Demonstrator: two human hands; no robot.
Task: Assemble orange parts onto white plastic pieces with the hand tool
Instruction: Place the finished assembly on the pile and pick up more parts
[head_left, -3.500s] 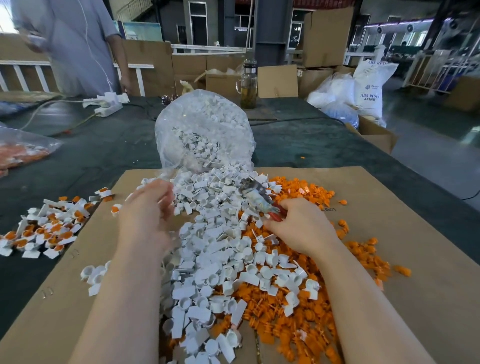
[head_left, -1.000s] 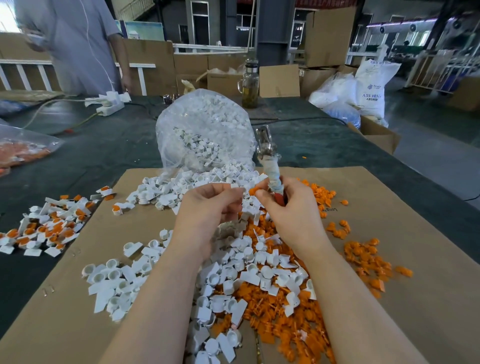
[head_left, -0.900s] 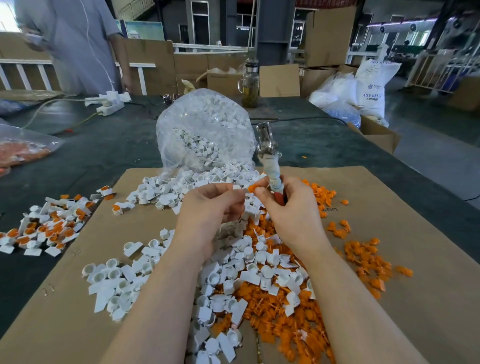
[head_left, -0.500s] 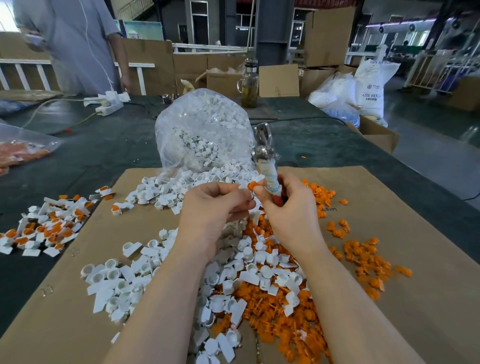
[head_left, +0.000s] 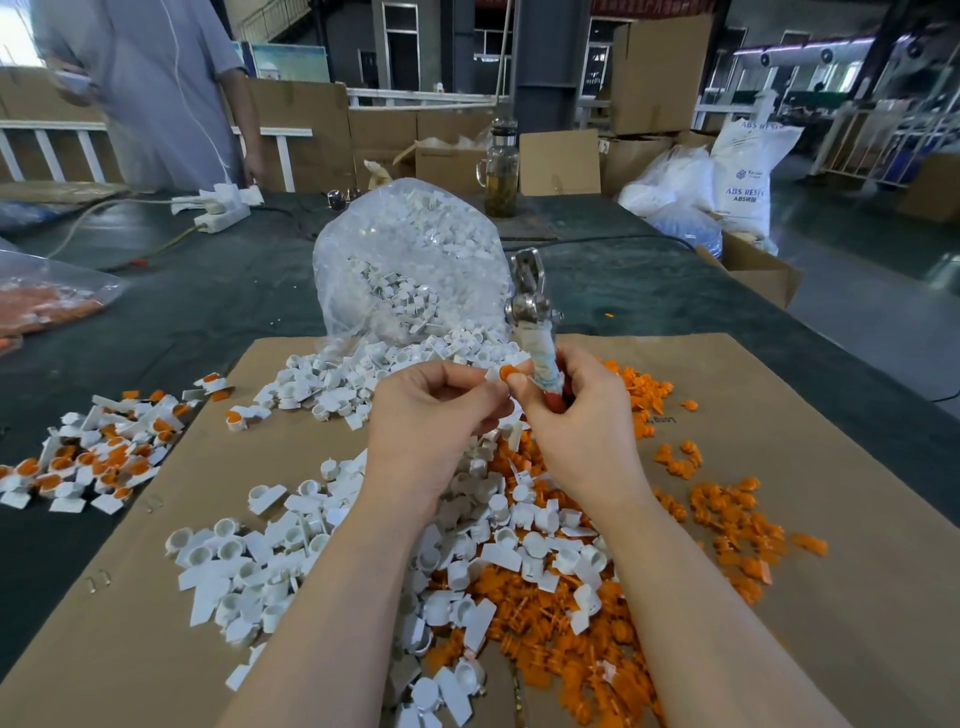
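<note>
At the far left, a clear bag of orange stuff runs off the picture's edge, its contents too blurred to name. Near it a pile of finished white-and-orange pieces lies on the dark worktop, just beside the cardboard sheet. The left hand holds a white piece in a narrow fingertip grip, with an orange part sitting at its top (how far it is seated cannot be told). The right hand curls round the hand tool, whose taped handle is mostly hidden in the palm; its metal head stands upright in front of the bag of white pieces. Loose white pieces and orange parts lie below, partly hidden by the forearms.
</note>
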